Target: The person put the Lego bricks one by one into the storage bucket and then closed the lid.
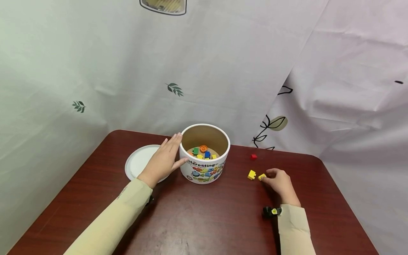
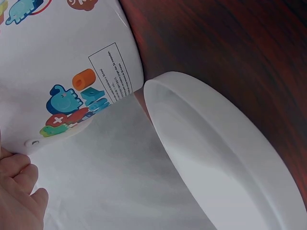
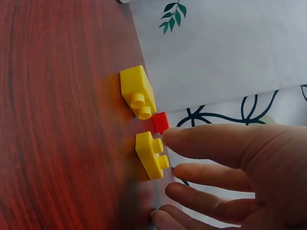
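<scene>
A white round bucket (image 1: 204,175) with printed toy pictures stands near the table's back. My left hand (image 1: 164,158) rests against its left side, fingers extended up to the rim. Inside lie several colourful building blocks, among them a blue block (image 1: 207,154) and a green block (image 1: 195,151). To the right, my right hand (image 1: 279,180) is at a small yellow block (image 1: 261,176); in the right wrist view its thumb and fingers are spread beside that block's studs (image 3: 158,145). A larger yellow block (image 1: 251,174) sits just left of it, and a red block (image 1: 253,156) lies farther back.
A white round lid (image 1: 137,165) lies left of the bucket, partly behind my left hand. The dark red wooden table (image 1: 204,219) ends at the back against a pale printed curtain (image 1: 223,78).
</scene>
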Tool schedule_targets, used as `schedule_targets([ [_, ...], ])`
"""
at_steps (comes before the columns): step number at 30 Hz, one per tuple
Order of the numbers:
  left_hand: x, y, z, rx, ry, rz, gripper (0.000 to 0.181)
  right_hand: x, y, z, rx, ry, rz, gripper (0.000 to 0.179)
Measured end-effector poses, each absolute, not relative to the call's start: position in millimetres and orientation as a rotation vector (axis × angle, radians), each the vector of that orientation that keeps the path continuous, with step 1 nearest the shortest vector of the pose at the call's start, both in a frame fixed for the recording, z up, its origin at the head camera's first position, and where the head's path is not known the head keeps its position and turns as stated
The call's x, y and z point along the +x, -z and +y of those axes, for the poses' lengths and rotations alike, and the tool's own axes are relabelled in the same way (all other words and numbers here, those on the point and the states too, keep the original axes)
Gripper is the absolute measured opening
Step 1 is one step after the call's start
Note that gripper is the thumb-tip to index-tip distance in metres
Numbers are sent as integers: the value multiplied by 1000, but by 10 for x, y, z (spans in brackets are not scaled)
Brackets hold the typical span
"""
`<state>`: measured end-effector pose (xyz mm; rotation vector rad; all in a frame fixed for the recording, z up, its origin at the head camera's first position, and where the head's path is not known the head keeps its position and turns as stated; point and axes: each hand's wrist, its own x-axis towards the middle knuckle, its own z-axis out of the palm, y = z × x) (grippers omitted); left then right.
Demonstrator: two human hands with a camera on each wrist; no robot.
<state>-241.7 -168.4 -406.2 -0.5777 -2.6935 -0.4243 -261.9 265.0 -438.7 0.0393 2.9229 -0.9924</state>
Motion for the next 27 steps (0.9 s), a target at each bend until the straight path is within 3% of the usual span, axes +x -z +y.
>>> schedule_targets([
  [27,-2450,4102,-1695,-575,406,-2711,88,-2627,4454,2577,60,920,2949,38],
])
